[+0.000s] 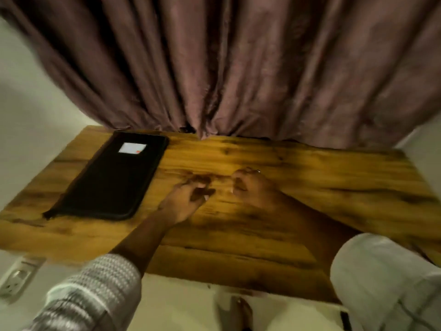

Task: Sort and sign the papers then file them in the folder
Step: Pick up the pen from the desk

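Head view, blurred: nearest, a grey-and-white knitted sleeve [100, 290] and a plain white sleeve [381, 278] cross the near edge of the yellow-brown wooden desk [310, 187]. At the desk's middle the left hand [186, 201] and right hand [250, 187] are close together but apart, fingers loosely curled, nothing seen in them. The black rectangular folder [109, 182] with a white label lies closed along the left edge, reaching the far left corner. A mauve pleated curtain [226, 68] hangs at the far edge.

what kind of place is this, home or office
Probably a room at home: a wooden table against a long curtain, a black folder on it, and a wall socket low beside it.
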